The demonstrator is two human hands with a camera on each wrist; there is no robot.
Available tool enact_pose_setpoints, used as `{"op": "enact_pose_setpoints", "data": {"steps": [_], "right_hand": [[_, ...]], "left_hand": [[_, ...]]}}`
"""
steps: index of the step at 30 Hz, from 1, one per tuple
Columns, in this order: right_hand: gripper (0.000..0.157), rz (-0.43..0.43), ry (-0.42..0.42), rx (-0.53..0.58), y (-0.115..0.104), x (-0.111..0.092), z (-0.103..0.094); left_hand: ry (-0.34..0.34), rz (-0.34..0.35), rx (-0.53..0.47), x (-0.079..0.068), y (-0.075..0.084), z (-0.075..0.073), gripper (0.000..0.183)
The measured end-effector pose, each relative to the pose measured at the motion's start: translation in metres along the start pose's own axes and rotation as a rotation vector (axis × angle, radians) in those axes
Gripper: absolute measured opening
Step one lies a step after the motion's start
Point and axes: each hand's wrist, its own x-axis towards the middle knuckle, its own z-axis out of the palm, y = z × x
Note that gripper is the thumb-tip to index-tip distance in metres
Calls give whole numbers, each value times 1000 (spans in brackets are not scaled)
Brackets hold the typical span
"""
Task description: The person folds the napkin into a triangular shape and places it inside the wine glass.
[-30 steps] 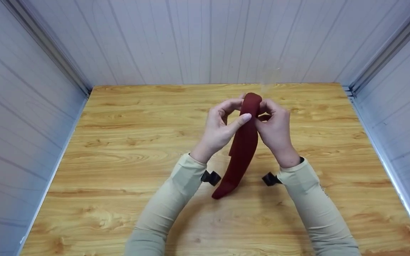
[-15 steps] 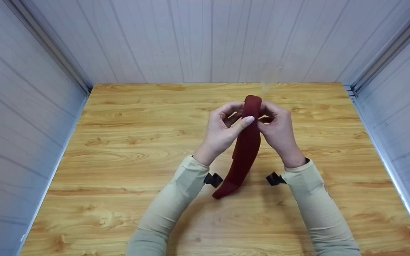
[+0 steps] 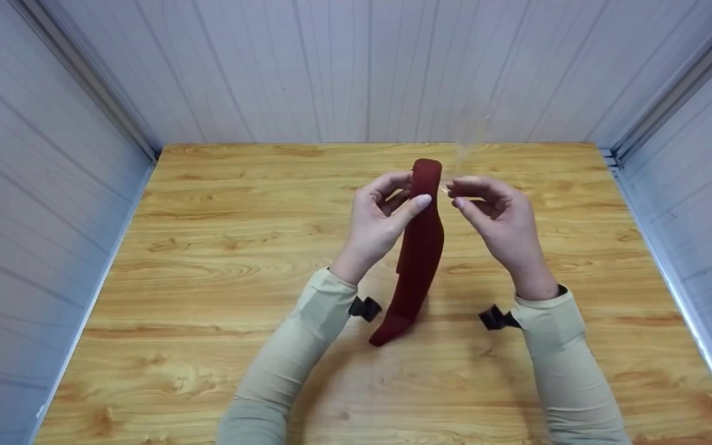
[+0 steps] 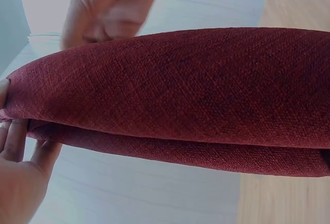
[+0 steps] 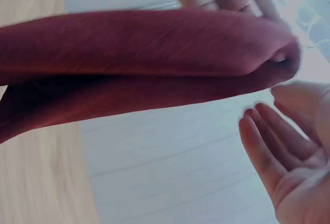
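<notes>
A folded strip of dark red woven cloth, probably a napkin (image 3: 421, 259), stands tall over the table, its lower end slanting to the left. My left hand (image 3: 377, 219) pinches it near its top, thumb in front and fingers behind. My right hand (image 3: 498, 216) is beside the top on the right, apart from the cloth, fingers loosely bent with nothing in them. In the right wrist view a gap shows between the fingertips of the right hand (image 5: 289, 157) and the napkin (image 5: 154, 54). Two long layers show in the left wrist view of the napkin (image 4: 196, 85).
Behind my right hand a faint see-through object (image 3: 472, 133), like clear glass, stands near the back of the wooden table (image 3: 238, 247). White panelled walls (image 3: 331, 74) close off the back and both sides. Small black mounts stick out from both wrists.
My right hand has let go of the napkin and drawn away to the right. The left hand keeps its pinch and has shifted slightly left with the napkin's top.
</notes>
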Motion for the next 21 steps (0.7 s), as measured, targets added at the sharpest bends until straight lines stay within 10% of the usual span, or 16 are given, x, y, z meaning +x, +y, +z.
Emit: {"op": "enact_pose_setpoints", "data": {"steps": [21], "right_hand": [[30, 70, 198, -246, -27, -14, 48]], "left_hand": [[79, 78, 188, 6, 28, 15, 23]]}}
